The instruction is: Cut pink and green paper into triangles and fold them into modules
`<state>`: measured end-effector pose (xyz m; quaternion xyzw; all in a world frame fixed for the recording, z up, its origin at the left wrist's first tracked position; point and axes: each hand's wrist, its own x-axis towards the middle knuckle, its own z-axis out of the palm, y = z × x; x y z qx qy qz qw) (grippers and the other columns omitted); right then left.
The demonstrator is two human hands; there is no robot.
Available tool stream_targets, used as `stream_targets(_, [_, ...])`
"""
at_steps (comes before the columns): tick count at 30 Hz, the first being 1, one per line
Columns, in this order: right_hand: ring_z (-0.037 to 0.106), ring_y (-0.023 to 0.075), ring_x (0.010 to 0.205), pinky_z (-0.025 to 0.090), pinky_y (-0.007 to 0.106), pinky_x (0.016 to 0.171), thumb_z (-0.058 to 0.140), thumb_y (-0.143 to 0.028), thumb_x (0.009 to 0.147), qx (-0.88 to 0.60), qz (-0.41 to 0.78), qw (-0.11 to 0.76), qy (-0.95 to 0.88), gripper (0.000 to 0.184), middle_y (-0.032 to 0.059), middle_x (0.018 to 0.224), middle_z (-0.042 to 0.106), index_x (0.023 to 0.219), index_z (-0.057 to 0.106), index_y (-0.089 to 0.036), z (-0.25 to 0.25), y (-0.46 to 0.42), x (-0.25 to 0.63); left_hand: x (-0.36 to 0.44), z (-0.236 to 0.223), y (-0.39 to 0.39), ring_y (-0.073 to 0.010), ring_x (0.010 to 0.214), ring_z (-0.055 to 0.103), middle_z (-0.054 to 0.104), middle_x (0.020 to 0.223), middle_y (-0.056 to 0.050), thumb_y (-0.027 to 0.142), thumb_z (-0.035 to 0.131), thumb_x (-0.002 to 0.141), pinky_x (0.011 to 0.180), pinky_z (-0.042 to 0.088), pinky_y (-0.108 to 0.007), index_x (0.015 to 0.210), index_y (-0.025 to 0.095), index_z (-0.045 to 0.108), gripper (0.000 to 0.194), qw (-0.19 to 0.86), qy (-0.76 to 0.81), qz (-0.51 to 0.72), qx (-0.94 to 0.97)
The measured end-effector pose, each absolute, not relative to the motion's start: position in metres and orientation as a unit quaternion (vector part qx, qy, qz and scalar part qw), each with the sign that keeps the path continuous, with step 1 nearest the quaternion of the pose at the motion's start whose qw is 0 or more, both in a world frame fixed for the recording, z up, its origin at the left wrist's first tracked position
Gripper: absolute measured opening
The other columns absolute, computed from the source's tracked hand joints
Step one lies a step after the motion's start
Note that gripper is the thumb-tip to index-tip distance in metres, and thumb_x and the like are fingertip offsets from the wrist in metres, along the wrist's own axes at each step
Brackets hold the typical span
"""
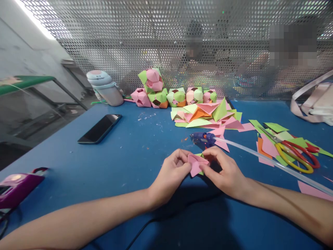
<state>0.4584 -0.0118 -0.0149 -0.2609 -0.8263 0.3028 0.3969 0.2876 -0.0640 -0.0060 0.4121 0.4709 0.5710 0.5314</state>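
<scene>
Between my two hands, above the blue table, is a small folded paper piece (197,164), pink with some green showing at its edge. My left hand (174,173) pinches its left side between thumb and fingers. On the right side, my right hand (224,170) grips it the same way, and its fingertips partly hide the paper. Just beyond my hands lies a dark blue hot glue gun (201,138) with a long clear glue stick (249,150) running out to the right. Behind that sits a pile of folded pink, green and orange paper (205,114).
Several folded paper balls (156,99) stand along a perforated metal screen (156,45). Red-and-yellow scissors (293,152) rest on paper scraps at right. A phone (100,129), a bottle (108,91) and a purple device (20,187) are at left. A black cable (145,225) crosses the table (125,173).
</scene>
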Motion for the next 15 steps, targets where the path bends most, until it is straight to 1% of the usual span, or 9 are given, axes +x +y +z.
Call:
stream_targets(3, [0.059, 0.0117, 0.08, 0.048, 0.023, 0.071, 0.055, -0.014, 0.09, -0.253, 0.296, 0.405, -0.827, 0.014, 0.0011, 0.091, 0.059, 0.103, 0.056, -0.02, -0.0141, -0.0104, 0.458, 0.2881, -0.005, -0.0649, -0.0117, 0.083, 0.061, 0.062, 0.089, 0.0, 0.014, 0.069, 0.074, 0.076, 0.048, -0.024, 0.078, 0.017, 0.048, 0.021, 0.549, 0.464, 0.562, 0.41])
stream_targets(5, [0.059, 0.0115, 0.08, 0.047, 0.024, 0.072, 0.055, -0.012, 0.09, -0.24, 0.282, 0.412, -0.833, 0.014, 0.0011, 0.091, 0.06, 0.102, 0.057, -0.02, -0.0136, -0.009, 0.4578, 0.2878, -0.0041, -0.0651, -0.0109, 0.084, 0.06, 0.062, 0.093, 0.0, 0.015, 0.07, 0.074, 0.076, 0.047, -0.023, 0.089, 0.017, 0.05, 0.024, 0.562, 0.46, 0.549, 0.414])
stream_targets(7, [0.059, 0.0114, 0.08, 0.047, 0.023, 0.072, 0.054, -0.01, 0.09, -0.233, 0.275, 0.414, -0.835, 0.016, 0.0011, 0.09, 0.06, 0.103, 0.058, -0.02, -0.0134, -0.0079, 0.4575, 0.2873, -0.0031, -0.0648, -0.01, 0.081, 0.059, 0.061, 0.092, 0.001, 0.018, 0.07, 0.076, 0.074, 0.046, -0.022, 0.096, 0.017, 0.052, 0.027, 0.565, 0.464, 0.532, 0.426])
stream_targets(10, [0.059, 0.011, 0.077, 0.047, 0.023, 0.071, 0.055, -0.01, 0.09, -0.233, 0.277, 0.413, -0.836, 0.016, 0.0011, 0.089, 0.06, 0.103, 0.059, -0.019, -0.0137, -0.0075, 0.457, 0.2867, -0.0025, -0.064, -0.0086, 0.074, 0.056, 0.059, 0.082, 0.001, 0.025, 0.069, 0.08, 0.069, 0.044, -0.019, 0.09, 0.014, 0.056, 0.02, 0.551, 0.485, 0.51, 0.447])
stream_targets(12, [0.059, 0.0114, 0.077, 0.048, 0.024, 0.071, 0.056, -0.012, 0.09, -0.236, 0.284, 0.41, -0.834, 0.016, 0.0017, 0.089, 0.06, 0.104, 0.059, -0.018, -0.014, -0.0076, 0.4565, 0.2864, -0.0032, -0.0637, -0.0082, 0.07, 0.054, 0.058, 0.076, 0.002, 0.029, 0.068, 0.081, 0.066, 0.042, -0.019, 0.085, 0.014, 0.056, 0.02, 0.544, 0.497, 0.503, 0.453])
stream_targets(15, [0.059, 0.0125, 0.08, 0.047, 0.025, 0.072, 0.057, -0.014, 0.09, -0.25, 0.305, 0.399, -0.828, 0.013, 0.0025, 0.091, 0.061, 0.102, 0.059, -0.018, -0.0131, -0.0077, 0.456, 0.2862, -0.0041, -0.0637, -0.0084, 0.069, 0.054, 0.059, 0.074, 0.002, 0.032, 0.068, 0.082, 0.064, 0.042, -0.019, 0.085, 0.014, 0.055, 0.022, 0.546, 0.498, 0.502, 0.45])
